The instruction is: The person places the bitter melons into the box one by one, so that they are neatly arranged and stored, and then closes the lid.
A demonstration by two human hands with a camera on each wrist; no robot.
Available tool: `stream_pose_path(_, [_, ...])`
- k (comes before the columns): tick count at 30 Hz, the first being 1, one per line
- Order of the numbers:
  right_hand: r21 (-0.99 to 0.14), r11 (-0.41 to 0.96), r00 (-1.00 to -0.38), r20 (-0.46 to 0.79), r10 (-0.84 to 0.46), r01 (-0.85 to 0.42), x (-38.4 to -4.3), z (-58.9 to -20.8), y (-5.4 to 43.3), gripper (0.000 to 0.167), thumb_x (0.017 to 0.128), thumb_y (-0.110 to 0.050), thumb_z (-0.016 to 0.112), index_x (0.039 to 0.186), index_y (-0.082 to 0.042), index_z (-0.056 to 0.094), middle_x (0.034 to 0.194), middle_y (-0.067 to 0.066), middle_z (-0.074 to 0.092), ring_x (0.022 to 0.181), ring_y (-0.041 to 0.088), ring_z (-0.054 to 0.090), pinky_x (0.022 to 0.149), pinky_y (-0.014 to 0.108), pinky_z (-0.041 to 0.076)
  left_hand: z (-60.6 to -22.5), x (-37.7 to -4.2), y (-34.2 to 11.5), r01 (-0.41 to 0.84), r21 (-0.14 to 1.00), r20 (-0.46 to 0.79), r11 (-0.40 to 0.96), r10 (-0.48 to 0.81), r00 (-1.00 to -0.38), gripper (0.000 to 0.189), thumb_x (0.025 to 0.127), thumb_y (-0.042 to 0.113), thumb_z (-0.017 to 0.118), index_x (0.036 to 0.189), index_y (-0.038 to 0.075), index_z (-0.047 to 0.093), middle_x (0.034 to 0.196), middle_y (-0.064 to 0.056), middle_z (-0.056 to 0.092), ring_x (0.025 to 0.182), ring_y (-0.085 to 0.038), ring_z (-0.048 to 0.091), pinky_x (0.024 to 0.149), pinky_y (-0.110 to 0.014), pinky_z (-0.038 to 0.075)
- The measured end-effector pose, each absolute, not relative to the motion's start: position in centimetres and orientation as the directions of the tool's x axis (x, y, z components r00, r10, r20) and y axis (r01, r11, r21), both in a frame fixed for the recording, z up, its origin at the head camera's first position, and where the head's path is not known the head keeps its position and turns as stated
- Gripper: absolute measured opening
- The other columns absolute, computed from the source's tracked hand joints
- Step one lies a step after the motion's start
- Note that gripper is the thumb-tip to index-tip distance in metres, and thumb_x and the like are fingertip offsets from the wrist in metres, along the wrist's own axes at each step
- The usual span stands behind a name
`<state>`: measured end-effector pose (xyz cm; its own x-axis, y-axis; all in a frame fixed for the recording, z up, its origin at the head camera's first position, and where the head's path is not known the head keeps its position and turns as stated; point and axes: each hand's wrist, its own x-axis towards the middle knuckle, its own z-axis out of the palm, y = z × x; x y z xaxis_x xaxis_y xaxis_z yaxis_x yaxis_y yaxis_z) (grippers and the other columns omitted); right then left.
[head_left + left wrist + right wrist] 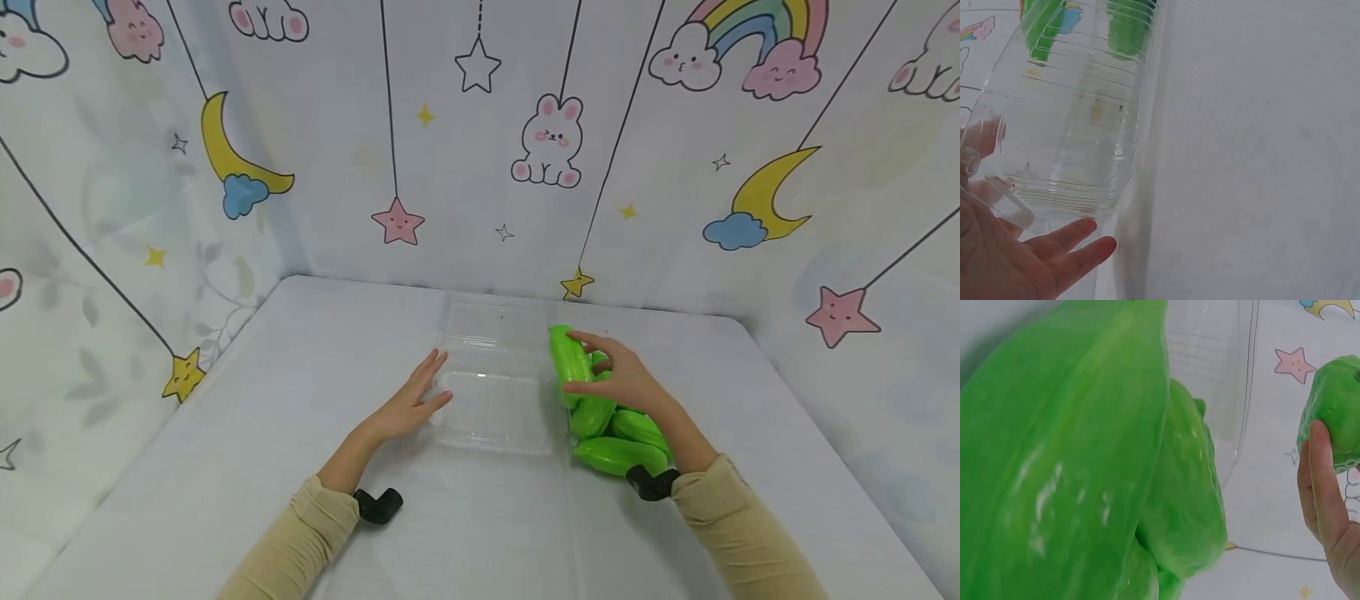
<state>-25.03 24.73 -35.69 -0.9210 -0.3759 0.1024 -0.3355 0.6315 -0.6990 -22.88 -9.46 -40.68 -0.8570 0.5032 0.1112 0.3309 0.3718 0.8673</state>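
A clear plastic clamshell box [495, 412] lies with its lid [495, 325] folded back, away from me. At its left edge is my left hand [405, 408], fingers straight and spread; in the left wrist view the hand [1016, 250] sits right at the box's end wall [1066, 194], some fingers seen through the plastic. My right hand [626, 379] grips a long, glossy green gourd-like vegetable [570, 358] between thumb and fingers, at the box's right side. In the right wrist view, fingers [1322, 475] press against that vegetable [1341, 406].
Several more green vegetables [618, 457] lie piled right of the box, under and in front of my right hand. A white cloth covers the table [225, 450]. Behind it hangs a white curtain [330, 142] printed with moons, stars and rabbits.
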Motion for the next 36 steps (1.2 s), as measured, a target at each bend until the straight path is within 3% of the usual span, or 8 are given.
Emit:
stream_pose_path(7, [-0.713, 0.623, -0.925, 0.099, -0.366, -0.323, -25.1, -35.9, 23.3, 0.077, 0.072, -0.032, 0.079, 0.138, -0.02, 0.041, 0.121, 0.015, 0.044, 0.086, 0.025, 0.059, 0.068, 0.033, 0.049, -43.3, -24.2, -9.9, 0.34, 0.859, 0.124, 0.382, 0.49, -0.863, 0.066, 0.097, 0.025, 0.046, 0.148, 0.013, 0.006, 0.151, -0.016, -0.007, 0.136, -0.038, 0.009, 0.1, -0.056, 0.027])
stream_pose_path(15, [-0.745, 0.597, -0.922, 0.066, -0.381, -0.299, -24.9, -36.1, 21.6, 0.079, 0.071, -0.033, 0.079, 0.139, -0.021, 0.04, 0.123, 0.016, 0.044, 0.085, 0.024, 0.061, 0.064, 0.031, 0.051, -43.5, -24.3, -10.2, 0.326, 0.867, 0.112, 0.377, 0.491, -0.864, 0.067, 0.097, 0.032, 0.046, 0.149, 0.017, 0.006, 0.152, -0.012, -0.007, 0.137, -0.032, 0.007, 0.102, -0.052, 0.026])
stream_pose_path(27, [-0.776, 0.562, -0.912, 0.043, -0.407, -0.287, -24.6, -36.8, 19.0, 0.081, 0.068, -0.034, 0.081, 0.137, -0.023, 0.042, 0.12, 0.013, 0.045, 0.078, 0.02, 0.062, 0.064, 0.033, 0.05, -43.5, -24.3, -10.0, 0.349, 0.864, 0.142, 0.362, 0.489, -0.86, 0.067, 0.097, 0.028, 0.047, 0.148, 0.014, 0.007, 0.152, -0.014, -0.006, 0.137, -0.034, 0.005, 0.103, -0.052, 0.026])
stream_pose_path(31, [-0.785, 0.54, -0.903, 0.057, -0.425, -0.304, -24.9, -37.4, 18.4, 0.08, 0.068, -0.032, 0.082, 0.137, -0.022, 0.042, 0.118, 0.013, 0.045, 0.074, 0.02, 0.062, 0.063, 0.033, 0.051, -41.7, -23.4, -9.6, 0.335, 0.871, 0.127, 0.36, 0.493, -0.86, 0.065, 0.097, 0.022, 0.046, 0.148, 0.008, 0.007, 0.151, -0.017, -0.006, 0.137, -0.037, 0.005, 0.102, -0.053, 0.025])
stream_pose_path(36, [-0.768, 0.553, -0.897, 0.062, -0.437, -0.322, -25.2, -38.1, 17.5, 0.082, 0.065, -0.035, 0.083, 0.136, -0.021, 0.043, 0.117, 0.012, 0.047, 0.072, 0.018, 0.061, 0.063, 0.031, 0.051, -42.6, -24.1, -9.8, 0.344, 0.861, 0.131, 0.373, 0.492, -0.861, 0.066, 0.097, 0.027, 0.047, 0.148, 0.01, 0.008, 0.152, -0.016, -0.005, 0.137, -0.034, 0.006, 0.103, -0.05, 0.025])
